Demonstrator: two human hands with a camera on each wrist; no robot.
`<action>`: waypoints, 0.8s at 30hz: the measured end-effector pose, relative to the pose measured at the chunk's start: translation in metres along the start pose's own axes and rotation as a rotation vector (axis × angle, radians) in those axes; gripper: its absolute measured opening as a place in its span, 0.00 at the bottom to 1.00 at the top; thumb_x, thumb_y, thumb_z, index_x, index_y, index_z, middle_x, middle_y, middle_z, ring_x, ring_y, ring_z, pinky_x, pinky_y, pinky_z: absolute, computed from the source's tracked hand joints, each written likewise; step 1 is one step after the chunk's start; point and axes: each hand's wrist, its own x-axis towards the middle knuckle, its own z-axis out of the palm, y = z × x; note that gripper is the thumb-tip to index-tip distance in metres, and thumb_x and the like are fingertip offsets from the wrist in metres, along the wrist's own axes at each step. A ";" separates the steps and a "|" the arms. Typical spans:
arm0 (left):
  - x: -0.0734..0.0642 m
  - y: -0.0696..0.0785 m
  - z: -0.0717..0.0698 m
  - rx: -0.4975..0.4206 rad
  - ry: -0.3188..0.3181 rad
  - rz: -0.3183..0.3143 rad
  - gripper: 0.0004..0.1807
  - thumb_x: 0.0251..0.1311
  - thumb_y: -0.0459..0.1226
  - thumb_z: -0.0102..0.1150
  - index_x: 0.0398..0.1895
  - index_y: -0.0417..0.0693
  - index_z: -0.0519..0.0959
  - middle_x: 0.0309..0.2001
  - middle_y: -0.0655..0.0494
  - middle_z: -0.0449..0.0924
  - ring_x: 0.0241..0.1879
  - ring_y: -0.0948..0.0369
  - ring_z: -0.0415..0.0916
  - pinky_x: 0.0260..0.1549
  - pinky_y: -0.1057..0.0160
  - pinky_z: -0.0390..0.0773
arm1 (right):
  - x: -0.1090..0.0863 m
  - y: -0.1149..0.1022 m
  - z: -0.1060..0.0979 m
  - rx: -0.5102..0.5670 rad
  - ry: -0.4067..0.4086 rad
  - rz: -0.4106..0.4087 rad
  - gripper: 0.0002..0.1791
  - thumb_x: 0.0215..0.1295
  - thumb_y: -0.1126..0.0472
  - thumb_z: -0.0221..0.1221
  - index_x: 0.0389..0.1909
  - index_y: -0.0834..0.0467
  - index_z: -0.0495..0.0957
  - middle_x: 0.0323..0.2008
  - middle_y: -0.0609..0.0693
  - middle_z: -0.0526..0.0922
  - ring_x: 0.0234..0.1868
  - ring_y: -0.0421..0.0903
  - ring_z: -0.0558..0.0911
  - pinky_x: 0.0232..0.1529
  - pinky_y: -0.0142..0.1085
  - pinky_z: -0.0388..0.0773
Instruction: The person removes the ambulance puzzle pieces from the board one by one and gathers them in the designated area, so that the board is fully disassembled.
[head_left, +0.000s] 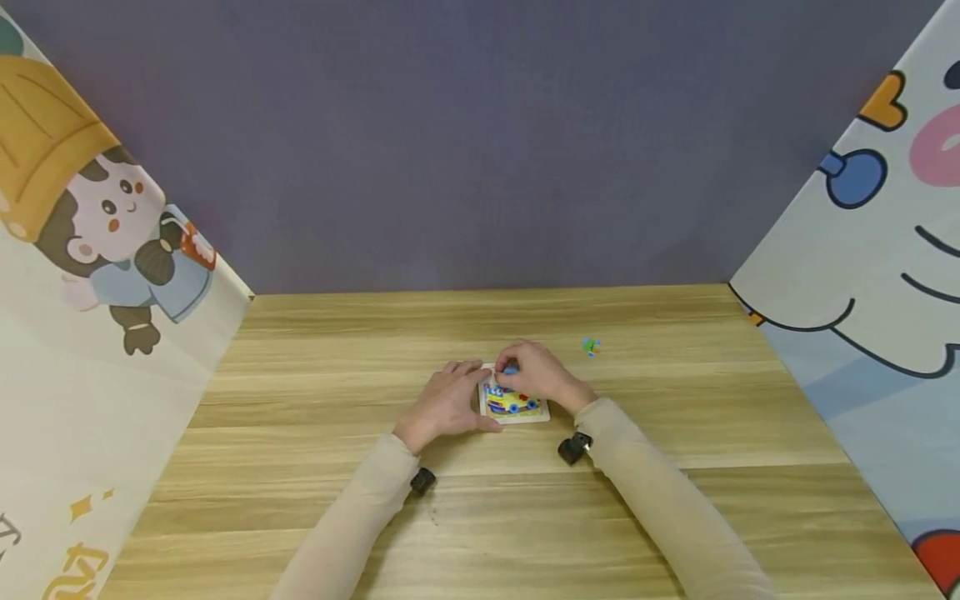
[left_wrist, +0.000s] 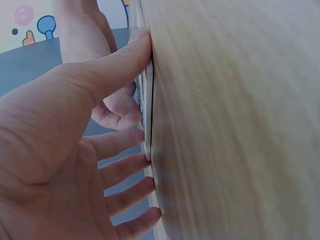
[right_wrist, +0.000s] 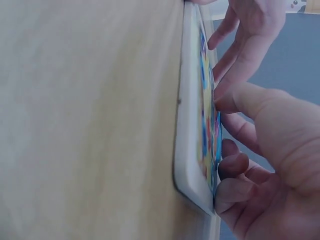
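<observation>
A small jigsaw puzzle board (head_left: 534, 418) with a pale border and a yellow vehicle picture lies flat on the wooden table. My left hand (head_left: 448, 402) rests along its left side, fingers spread, with the thumb against the near edge; the left wrist view shows this thumb (left_wrist: 120, 65) at the board's side. Over the board's far part, my right hand (head_left: 536, 372) pinches a blue puzzle piece (head_left: 512, 368) between thumb and fingers. Seen from the right wrist, the blue piece (right_wrist: 219, 137) is close against the picture, partly hidden by the fingers.
A small green, blue and orange puzzle piece (head_left: 592, 347) lies on the table, beyond the right hand and to its right. The wooden table (head_left: 495, 517) meets a grey back panel (head_left: 487, 150), with cartoon-printed panels at both sides.
</observation>
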 end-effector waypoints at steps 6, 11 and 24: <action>-0.001 0.000 0.000 -0.003 -0.001 -0.003 0.54 0.54 0.62 0.78 0.80 0.49 0.69 0.83 0.45 0.61 0.81 0.40 0.58 0.78 0.35 0.64 | -0.001 0.004 -0.001 0.025 -0.009 -0.024 0.09 0.70 0.55 0.69 0.46 0.53 0.88 0.47 0.48 0.87 0.46 0.43 0.84 0.56 0.44 0.85; 0.000 -0.001 0.001 0.009 -0.002 -0.001 0.53 0.54 0.62 0.78 0.79 0.47 0.70 0.83 0.45 0.61 0.81 0.41 0.59 0.77 0.35 0.65 | -0.006 0.008 -0.009 0.097 -0.066 -0.014 0.20 0.69 0.56 0.70 0.59 0.56 0.85 0.54 0.51 0.87 0.39 0.42 0.81 0.45 0.39 0.83; -0.001 -0.002 0.001 0.012 0.000 0.004 0.53 0.56 0.62 0.76 0.80 0.49 0.68 0.83 0.45 0.61 0.81 0.42 0.59 0.78 0.37 0.64 | -0.010 0.014 -0.018 0.162 -0.150 -0.018 0.22 0.71 0.59 0.70 0.64 0.54 0.83 0.47 0.49 0.86 0.28 0.41 0.74 0.30 0.32 0.73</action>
